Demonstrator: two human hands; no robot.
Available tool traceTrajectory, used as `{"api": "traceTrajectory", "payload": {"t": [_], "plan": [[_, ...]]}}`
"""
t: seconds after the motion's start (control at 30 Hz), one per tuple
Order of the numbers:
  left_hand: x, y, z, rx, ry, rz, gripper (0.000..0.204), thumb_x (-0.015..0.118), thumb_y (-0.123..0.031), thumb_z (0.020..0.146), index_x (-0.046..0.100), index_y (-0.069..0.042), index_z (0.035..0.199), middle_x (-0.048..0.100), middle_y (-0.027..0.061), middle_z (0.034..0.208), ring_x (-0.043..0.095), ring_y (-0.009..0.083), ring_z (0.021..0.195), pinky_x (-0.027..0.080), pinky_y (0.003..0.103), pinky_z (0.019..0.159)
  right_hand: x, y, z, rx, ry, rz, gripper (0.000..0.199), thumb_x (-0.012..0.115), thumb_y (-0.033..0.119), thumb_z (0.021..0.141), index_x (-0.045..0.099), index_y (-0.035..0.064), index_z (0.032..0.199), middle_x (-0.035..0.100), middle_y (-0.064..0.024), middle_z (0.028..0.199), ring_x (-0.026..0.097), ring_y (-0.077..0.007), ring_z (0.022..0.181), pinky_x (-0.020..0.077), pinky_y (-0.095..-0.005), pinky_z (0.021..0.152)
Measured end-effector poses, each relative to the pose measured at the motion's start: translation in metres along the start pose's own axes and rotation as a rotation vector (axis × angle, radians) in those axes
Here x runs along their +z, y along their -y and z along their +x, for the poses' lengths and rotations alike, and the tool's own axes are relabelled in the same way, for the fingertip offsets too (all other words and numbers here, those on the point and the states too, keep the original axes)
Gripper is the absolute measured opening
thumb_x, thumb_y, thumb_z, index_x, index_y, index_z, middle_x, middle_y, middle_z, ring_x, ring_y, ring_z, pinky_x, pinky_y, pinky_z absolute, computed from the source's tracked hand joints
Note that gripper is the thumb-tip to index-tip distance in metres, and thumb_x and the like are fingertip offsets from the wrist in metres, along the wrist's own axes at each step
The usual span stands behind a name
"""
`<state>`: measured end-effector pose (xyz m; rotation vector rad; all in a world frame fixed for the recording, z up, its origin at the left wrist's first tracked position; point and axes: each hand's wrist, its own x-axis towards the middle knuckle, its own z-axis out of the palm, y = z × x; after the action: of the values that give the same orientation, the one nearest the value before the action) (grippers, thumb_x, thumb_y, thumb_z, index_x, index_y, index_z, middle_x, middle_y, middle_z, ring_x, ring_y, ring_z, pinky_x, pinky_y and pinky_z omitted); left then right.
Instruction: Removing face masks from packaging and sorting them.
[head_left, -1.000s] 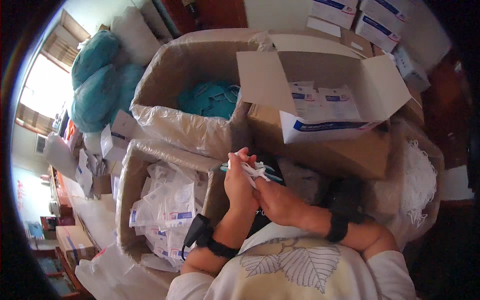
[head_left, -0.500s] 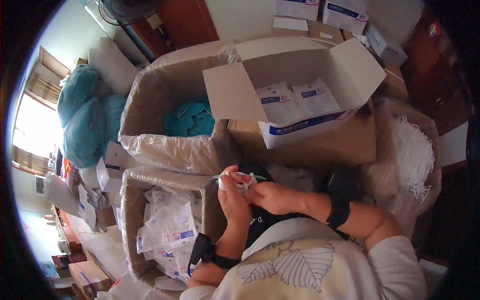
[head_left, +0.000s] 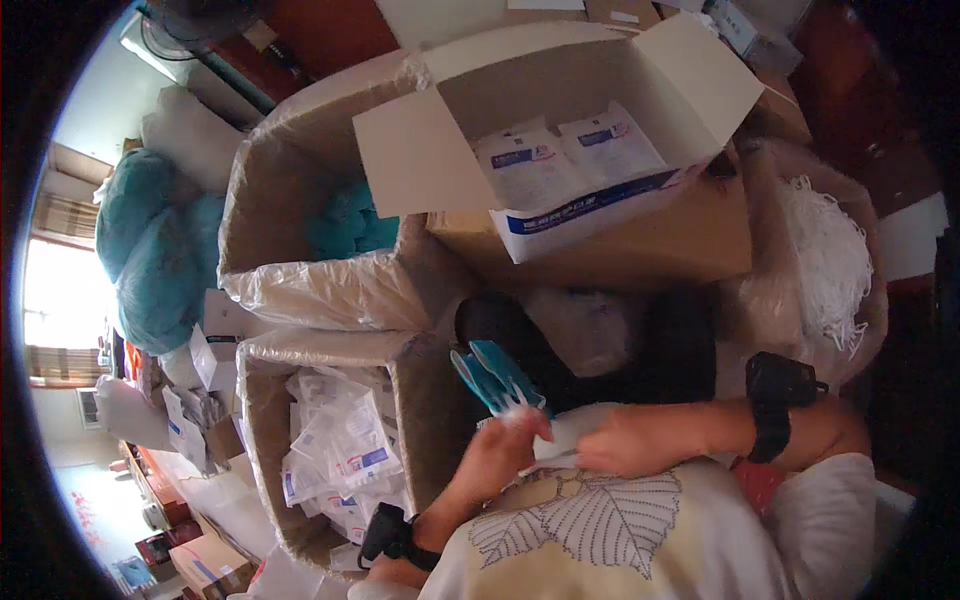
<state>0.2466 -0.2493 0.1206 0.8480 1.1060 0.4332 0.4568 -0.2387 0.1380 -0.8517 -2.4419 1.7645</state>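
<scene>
My left hand point(head_left: 505, 450), low in front of my shirt, is closed around the lower end of a small bundle of teal face masks point(head_left: 492, 376). The masks are folded flat, pale along their edges, and tilt up and away from me. Close by on the right, my right hand point(head_left: 625, 440) has its fingers curled in and slightly blurred. A pale, whitish sheet point(head_left: 568, 428) shows between the two hands, touching the right fingertips. Its kind is hard to make out. What the right fingers grip is hidden.
Ahead, an open white carton point(head_left: 590, 215) with printed packets point(head_left: 610, 145) stands on a brown box point(head_left: 620, 250). Left are lined cartons of teal pieces point(head_left: 350, 222) and clear packets point(head_left: 350, 445). White cords point(head_left: 825, 265) fill a bag at right. Teal sacks point(head_left: 160, 260) stand far left.
Both hands have come down toward my body and moved slightly apart. The teal masks now stick up from the left hand; white cord showed at my fingers before. The view has shifted.
</scene>
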Motion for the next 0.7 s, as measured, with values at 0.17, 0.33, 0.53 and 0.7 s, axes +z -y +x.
{"api": "traceTrajectory", "payload": {"t": [0.17, 0.33, 0.53, 0.7], "plan": [[0.017, -0.004, 0.009, 0.244, 0.395, 0.557, 0.026, 0.043, -0.026, 0.090, 0.052, -0.002, 0.095, 0.055, 0.0154, 0.086, 0.055, 0.0319, 0.084, 0.042, 0.036, 0.074, -0.010, 0.000, -0.007, 0.120, 0.235, -0.008, 0.029, 0.039, 0.026, 0.088, 0.054, 0.0020, 0.082, 0.057, -0.0215, 0.075, 0.056, -0.0375, 0.070, 0.0450, -0.0447, 0.064], [0.032, -0.040, 0.004, -0.102, 0.569, 0.632, 0.030, 0.045, -0.028, 0.090, 0.045, -0.004, 0.107, 0.053, 0.0217, 0.099, 0.054, 0.0343, 0.095, 0.041, 0.037, 0.081, -0.032, 0.001, -0.020, 0.015, 0.367, 0.059, 0.033, 0.036, 0.031, 0.090, 0.052, 0.0019, 0.086, 0.055, -0.0223, 0.077, 0.054, -0.0392, 0.072, 0.0439, -0.0449, 0.067], [0.039, -0.030, 0.004, 0.012, 0.683, 0.566, 0.034, 0.047, -0.031, 0.088, 0.044, -0.005, 0.109, 0.053, 0.0222, 0.104, 0.052, 0.0335, 0.098, 0.041, 0.036, 0.082, -0.038, -0.003, -0.047, 0.062, 0.518, 0.132, 0.032, 0.032, 0.029, 0.092, 0.048, 0.0008, 0.090, 0.054, -0.0218, 0.082, 0.053, -0.0374, 0.077, 0.0433, -0.0414, 0.070], [0.024, -0.021, 0.003, -0.144, 0.591, 0.664, 0.028, 0.046, -0.024, 0.088, 0.049, -0.003, 0.106, 0.053, 0.0187, 0.102, 0.053, 0.0294, 0.097, 0.040, 0.032, 0.085, -0.063, -0.069, -0.131, 0.361, 0.318, 0.320, 0.031, 0.034, 0.028, 0.093, 0.050, 0.0032, 0.086, 0.053, -0.0095, 0.074, 0.052, -0.0190, 0.068, 0.0432, -0.0327, 0.062]]}}
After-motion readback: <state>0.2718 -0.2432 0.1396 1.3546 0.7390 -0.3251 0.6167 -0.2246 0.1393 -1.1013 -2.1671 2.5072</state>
